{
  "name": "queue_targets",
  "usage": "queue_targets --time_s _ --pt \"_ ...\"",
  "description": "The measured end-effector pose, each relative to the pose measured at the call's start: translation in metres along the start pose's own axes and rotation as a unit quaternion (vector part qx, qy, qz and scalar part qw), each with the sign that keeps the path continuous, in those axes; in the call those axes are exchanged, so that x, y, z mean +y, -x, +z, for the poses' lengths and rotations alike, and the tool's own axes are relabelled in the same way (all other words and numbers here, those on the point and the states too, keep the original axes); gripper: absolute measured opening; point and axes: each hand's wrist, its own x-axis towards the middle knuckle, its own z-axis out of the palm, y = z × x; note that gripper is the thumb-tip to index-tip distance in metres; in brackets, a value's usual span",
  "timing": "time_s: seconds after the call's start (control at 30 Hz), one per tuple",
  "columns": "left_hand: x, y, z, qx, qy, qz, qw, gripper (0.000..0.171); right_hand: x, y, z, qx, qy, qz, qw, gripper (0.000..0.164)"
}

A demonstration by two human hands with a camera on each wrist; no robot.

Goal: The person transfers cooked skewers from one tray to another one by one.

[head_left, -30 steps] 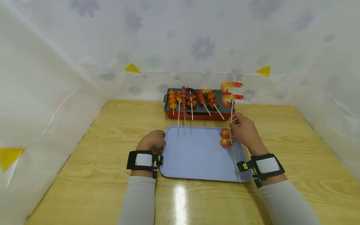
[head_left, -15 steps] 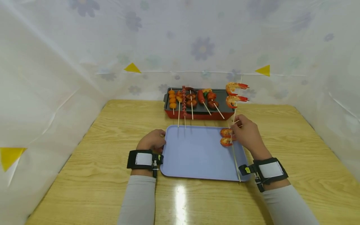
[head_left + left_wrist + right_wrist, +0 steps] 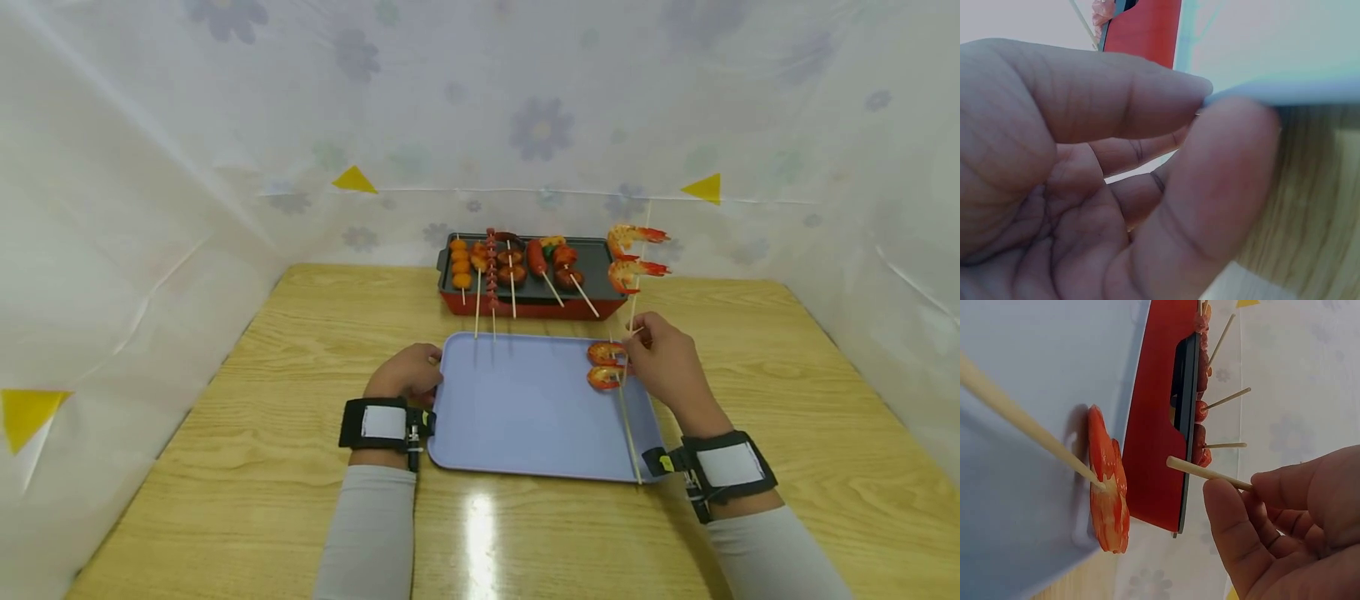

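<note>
The right hand [image 3: 667, 367] pinches the stick of a shrimp skewer [image 3: 628, 273] beside the tray's far right corner. Two orange-red shrimps sit on that skewer, raised above the grill's right end. The right wrist view shows thumb and fingertips on the stick's bare end [image 3: 1207, 472]. Below it, a second shrimp skewer [image 3: 602, 378] lies along the right side of the lilac tray [image 3: 517, 408]. The left hand [image 3: 408, 375] pinches the tray's left rim between thumb and finger, as the left wrist view [image 3: 1166, 144] confirms.
Behind the tray stands a red grill [image 3: 525, 309] with a black top. Several skewers lie on it: orange balls [image 3: 460, 265], a sausage [image 3: 535, 259], round brown pieces [image 3: 511, 277]. Some sticks jut over its front edge. A flower-patterned sheet [image 3: 540, 133] hangs behind the wooden table [image 3: 300, 517].
The right hand has shifted right and slightly toward the person, carrying the shrimp skewer with it. The left hand and tray have stayed in place.
</note>
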Motion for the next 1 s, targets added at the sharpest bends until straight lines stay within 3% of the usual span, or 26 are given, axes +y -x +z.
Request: queue_targets --time_s 0.53,1.0 --pt "0.002 0.002 -0.001 0.004 -0.006 0.000 1.0000 0.052 -0.005 0.014 -0.011 -0.029 0.040 -0.008 0.999 0.035" --pt "0.000 0.000 -0.001 0.003 0.001 -0.002 1.0000 0.053 0.005 0.034 -0.001 -0.072 0.060 0.003 0.996 0.034"
